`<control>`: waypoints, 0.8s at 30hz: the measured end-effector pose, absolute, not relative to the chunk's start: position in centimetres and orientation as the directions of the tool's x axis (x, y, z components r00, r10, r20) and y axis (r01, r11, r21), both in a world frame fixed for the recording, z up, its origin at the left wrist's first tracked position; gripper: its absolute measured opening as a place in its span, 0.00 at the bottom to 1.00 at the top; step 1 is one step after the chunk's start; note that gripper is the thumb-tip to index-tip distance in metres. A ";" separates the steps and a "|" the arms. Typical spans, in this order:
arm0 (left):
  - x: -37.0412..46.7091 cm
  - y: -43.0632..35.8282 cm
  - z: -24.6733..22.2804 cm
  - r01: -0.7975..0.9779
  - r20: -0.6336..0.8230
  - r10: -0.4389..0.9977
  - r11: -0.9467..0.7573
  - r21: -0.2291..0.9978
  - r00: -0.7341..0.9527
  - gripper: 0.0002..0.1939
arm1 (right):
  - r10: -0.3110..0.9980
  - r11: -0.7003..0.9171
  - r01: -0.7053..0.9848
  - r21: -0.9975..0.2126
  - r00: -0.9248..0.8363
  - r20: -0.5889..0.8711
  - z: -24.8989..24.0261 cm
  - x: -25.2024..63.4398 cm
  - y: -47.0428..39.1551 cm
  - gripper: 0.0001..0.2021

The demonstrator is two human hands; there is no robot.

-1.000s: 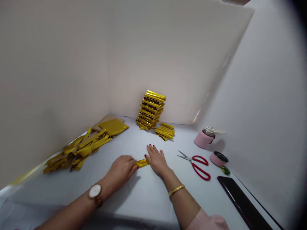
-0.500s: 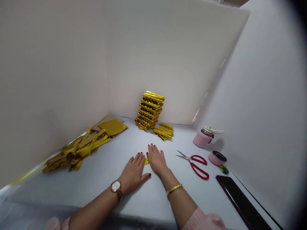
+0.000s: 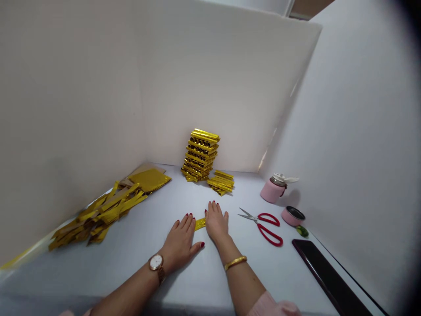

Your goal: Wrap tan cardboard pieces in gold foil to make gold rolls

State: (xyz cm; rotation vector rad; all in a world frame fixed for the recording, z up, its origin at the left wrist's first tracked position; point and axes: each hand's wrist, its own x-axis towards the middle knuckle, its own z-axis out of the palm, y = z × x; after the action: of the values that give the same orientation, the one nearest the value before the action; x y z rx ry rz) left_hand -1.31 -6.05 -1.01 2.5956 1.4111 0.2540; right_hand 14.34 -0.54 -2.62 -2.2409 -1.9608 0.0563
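A strip of shiny gold paper (image 3: pixel 200 224) lies flat on the white table, its middle showing between my hands. My left hand (image 3: pixel 180 237) presses flat over its left end, fingers stretched forward and thumb out to the side. Over the right end rests my right hand (image 3: pixel 217 222), palm down with fingers extended. Both ends of the strip are hidden under the hands. Beyond them stands a stack of rolled gold paper tubes (image 3: pixel 200 156), layered crosswise. A smaller pile of gold tubes (image 3: pixel 221 182) sits at its right.
Loose gold strips (image 3: pixel 98 213) and folded gold sheets (image 3: pixel 149 180) lie at the left. To the right are red-handled scissors (image 3: pixel 259 224) with parted blades, a pink flask (image 3: pixel 272 189), a pink cup-like lid (image 3: pixel 292 216), a small green object (image 3: pixel 302 231) and a black phone-like slab (image 3: pixel 324 272). White panels surround the table.
My hands have spread slightly apart, so more of the gold strip shows between them. The camera view has shifted a little. The other objects stay in place.
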 end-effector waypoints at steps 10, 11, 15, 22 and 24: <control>-1.1 -6.0 -1.2 0.822 0.046 0.852 -0.516 0.241 0.521 0.38 | 0.987 -0.085 0.984 -0.155 0.105 0.121 -0.7 14.2 -0.2 0.24; -1.1 -5.9 -1.3 0.821 0.047 0.852 -0.516 0.244 0.521 0.38 | 0.990 -0.036 0.988 -0.152 0.056 0.128 -0.5 13.5 -0.1 0.25; -1.1 -5.9 -1.1 0.819 0.048 0.852 -0.515 0.253 0.521 0.39 | 0.987 0.157 0.976 -0.152 -0.148 0.066 -0.7 11.5 0.1 0.24; -1.3 -5.7 -0.7 0.807 0.027 0.838 -0.533 0.255 0.545 0.38 | 0.984 0.178 0.970 -0.167 -0.180 0.004 -1.4 13.9 0.5 0.25; -1.2 -5.7 -0.6 0.806 0.016 0.835 -0.536 0.251 0.551 0.37 | 0.985 0.170 0.972 -0.164 -0.172 0.000 -1.3 14.5 0.6 0.25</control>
State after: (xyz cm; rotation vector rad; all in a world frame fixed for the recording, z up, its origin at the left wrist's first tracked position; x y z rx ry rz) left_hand -1.23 -5.68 -0.60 2.5718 1.3811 0.1978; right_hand 14.48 0.55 -1.28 -1.9488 -2.3196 0.1913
